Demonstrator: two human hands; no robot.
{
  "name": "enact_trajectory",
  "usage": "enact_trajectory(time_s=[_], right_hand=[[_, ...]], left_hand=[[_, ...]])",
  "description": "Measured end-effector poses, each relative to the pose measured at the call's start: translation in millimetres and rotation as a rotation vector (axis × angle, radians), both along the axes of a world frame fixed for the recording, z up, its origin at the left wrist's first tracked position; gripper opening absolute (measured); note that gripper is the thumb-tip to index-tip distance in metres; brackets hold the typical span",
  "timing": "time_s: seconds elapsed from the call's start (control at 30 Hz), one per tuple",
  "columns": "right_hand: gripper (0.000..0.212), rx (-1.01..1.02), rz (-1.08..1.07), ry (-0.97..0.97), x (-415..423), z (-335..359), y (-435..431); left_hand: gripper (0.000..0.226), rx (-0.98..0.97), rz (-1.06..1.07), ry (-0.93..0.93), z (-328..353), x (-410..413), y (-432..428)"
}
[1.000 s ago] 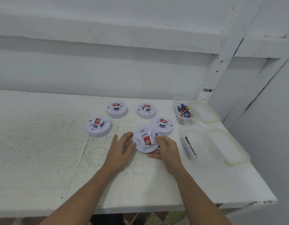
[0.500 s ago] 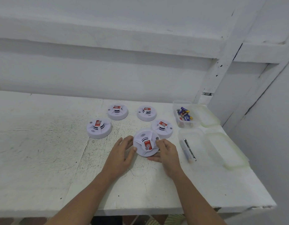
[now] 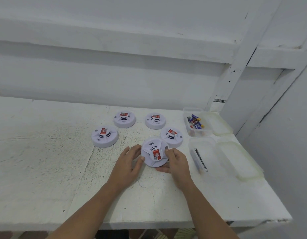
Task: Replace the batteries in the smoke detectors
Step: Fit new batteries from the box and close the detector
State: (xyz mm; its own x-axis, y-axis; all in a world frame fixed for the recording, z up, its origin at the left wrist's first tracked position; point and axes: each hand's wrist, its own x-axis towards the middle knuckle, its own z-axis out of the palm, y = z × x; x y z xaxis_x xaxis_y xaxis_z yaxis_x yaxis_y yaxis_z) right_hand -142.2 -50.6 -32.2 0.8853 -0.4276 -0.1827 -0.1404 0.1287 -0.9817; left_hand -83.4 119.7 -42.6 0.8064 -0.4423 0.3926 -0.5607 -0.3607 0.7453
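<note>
On a scuffed white desk [image 3: 45, 161], the left hand [image 3: 130, 163] and right hand [image 3: 176, 161] grip a round white plastic smoke detector [image 3: 153, 151] from both sides. It likely needs twisting open next.

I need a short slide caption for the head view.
Left hand and right hand hold a smoke detector at a table, near four other detectors.

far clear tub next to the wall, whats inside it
Loose batteries heaped in the far clear tub, with purple, red and gold wrappers. Those underneath are covered, so the count is unclear.
</note>
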Motion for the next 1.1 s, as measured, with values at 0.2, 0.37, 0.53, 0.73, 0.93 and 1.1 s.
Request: enact_trajectory(time_s=[0.2,0.37,0.53,0.73,0.93,1.1], right_hand=[[0.031,0.003,0.002,-0.007,0,1,0],[0.033,-0.009,-0.002,-0.006,0,1,1],[0.035,-0.03,0.006,-0.006,-1,0,2],[0.033,-0.051,-0.001,-0.008,-2,0,4],[0.033,-0.052,0.013,-0.02,-4,2,4],[0.033,-0.06,0.011,-0.016,-4,3,4]], left_hand=[[0.039,0.015,0.006,-0.012,2,-1,0],[0.04,0.001,0.022,0.089,-5,3,1],[0.029,-0.028,0.032,0.238,-4,4,1],[0.023,-0.052,0.003,0.296,4,2,1],[0.028,-0.067,-0.029,0.302,10,-2,3],[0.034,-0.033,-0.044,0.283,14,-4,2]])
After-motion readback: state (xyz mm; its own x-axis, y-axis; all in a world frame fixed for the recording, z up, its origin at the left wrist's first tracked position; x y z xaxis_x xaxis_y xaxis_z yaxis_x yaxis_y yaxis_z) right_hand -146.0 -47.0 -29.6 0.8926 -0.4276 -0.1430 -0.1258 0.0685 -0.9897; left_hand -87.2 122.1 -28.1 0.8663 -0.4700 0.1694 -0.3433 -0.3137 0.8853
